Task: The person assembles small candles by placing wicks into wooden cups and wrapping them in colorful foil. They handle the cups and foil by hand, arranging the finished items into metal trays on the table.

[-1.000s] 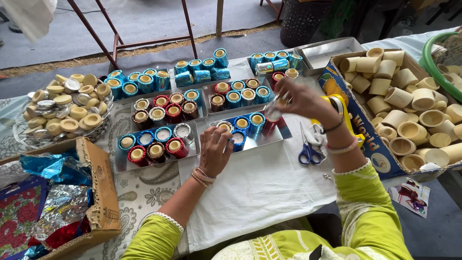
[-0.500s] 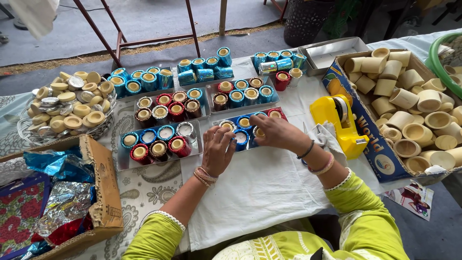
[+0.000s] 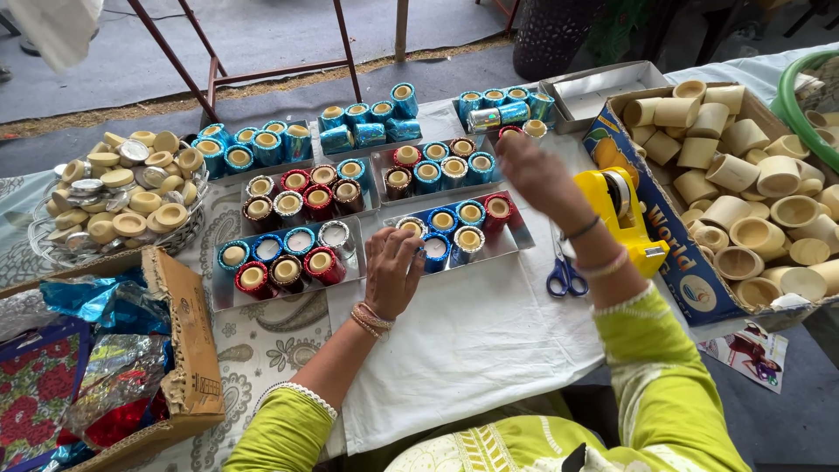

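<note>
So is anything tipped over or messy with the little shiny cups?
Yes. In the far tray, one silver-wrapped cup lies on its side while its neighbours stand upright. Crumpled foil also spills out of the cardboard box at left.

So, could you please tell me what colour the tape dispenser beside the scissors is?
The tape dispenser is bright yellow, seen best in the head view.

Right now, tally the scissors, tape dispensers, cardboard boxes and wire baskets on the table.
scissors: 1
yellow tape dispenser: 1
cardboard boxes: 2, the left box and the right box
wire basket: 1
Total: 5
</note>
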